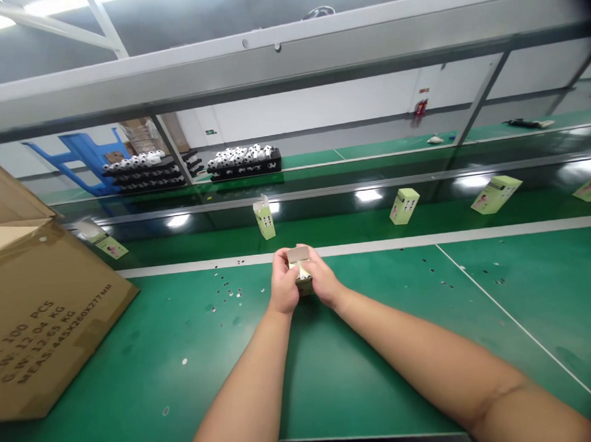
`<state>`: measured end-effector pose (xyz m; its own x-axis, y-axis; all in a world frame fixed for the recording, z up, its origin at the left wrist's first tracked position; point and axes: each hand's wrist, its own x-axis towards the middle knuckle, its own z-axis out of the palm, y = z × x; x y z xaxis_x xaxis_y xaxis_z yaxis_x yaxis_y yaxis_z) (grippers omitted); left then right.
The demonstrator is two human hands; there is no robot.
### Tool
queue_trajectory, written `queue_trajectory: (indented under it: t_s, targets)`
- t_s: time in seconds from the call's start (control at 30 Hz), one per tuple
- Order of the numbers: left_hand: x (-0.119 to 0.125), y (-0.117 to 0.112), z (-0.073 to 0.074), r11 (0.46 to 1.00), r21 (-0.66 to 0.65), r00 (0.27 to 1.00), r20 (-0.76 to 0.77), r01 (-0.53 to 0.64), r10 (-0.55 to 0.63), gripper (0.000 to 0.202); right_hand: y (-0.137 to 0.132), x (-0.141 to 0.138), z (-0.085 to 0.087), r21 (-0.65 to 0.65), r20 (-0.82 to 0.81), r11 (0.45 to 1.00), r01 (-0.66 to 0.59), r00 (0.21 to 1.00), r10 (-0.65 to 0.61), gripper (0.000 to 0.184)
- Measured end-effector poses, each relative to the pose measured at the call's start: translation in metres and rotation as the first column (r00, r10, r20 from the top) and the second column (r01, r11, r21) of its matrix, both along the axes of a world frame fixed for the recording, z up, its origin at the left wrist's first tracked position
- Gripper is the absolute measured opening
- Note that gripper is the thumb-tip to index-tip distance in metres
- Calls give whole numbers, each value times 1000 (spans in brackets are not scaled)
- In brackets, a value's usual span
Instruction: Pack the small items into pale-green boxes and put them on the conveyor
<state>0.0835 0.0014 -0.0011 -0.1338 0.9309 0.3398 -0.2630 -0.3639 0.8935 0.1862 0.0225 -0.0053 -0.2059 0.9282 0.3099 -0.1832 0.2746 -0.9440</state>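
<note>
Between my two hands stands a small light-green carton (305,286) on the green bench, its pale top flap raised at the far side. My left hand (284,283) wraps the carton's left side, with the thumb at the opening. From the right, my right hand (324,279) grips the other side, thumb also over the top edge. Something whitish shows in the opening, too small to make out. Just beyond, on the dark green belt, another green carton (264,219) stands with its flap up.
More green cartons stand on the belt: one (403,206) right of centre, another (495,194) farther right, and an open one (104,239) at left. A large brown cardboard box (55,315) occupies the bench's left. Black trays (244,163) of black-and-white balls sit behind. A metal beam (285,45) crosses above.
</note>
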Motion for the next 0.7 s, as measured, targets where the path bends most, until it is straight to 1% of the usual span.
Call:
queue_trajectory:
  t_s: [0.03,0.07,0.17,0.2,0.27,0.3,0.37,0.43,0.5,0.57,0.63,0.7]
  targets:
    - [1,1,2,999,12,999,8,-45,45,33,3,0,3,10,-20,1000,27,999,-26,37]
    - [1,2,4,995,29,995,-4,-95,95,29,6,0,6,34,-38,998,58,998,-57,31]
    - [0,3,6,970,101,966,-115,-220,231,6,12,2,12,118,-52,987,112,993,-106,3]
    - [-1,3,6,962,124,956,-137,-245,261,7,12,5,13,153,-38,982,114,993,-109,5]
    - [-3,2,3,952,156,948,-141,-263,285,16,11,13,12,270,26,958,95,994,-105,14]
    - [-5,1,2,954,172,951,-147,-247,273,19,10,18,12,345,71,936,73,992,-104,19]
    - [-6,-2,-1,953,223,949,-194,-204,248,28,7,28,11,491,165,871,21,979,-117,23]
    - [-6,-5,-2,945,268,928,-265,-189,261,29,6,37,11,579,240,815,-19,959,-148,23]
    - [-5,-7,-2,934,281,895,-324,-219,307,20,5,40,13,620,291,784,-36,938,-187,22]
    - [-4,-6,-2,928,283,860,-379,-244,341,14,5,38,15,644,312,764,-29,923,-227,21]
    - [-3,-5,-2,923,291,843,-403,-252,357,16,5,35,16,657,307,754,0,913,-268,18]
    - [-3,-3,-2,921,291,842,-398,-260,364,18,5,32,16,650,296,759,34,909,-295,16]
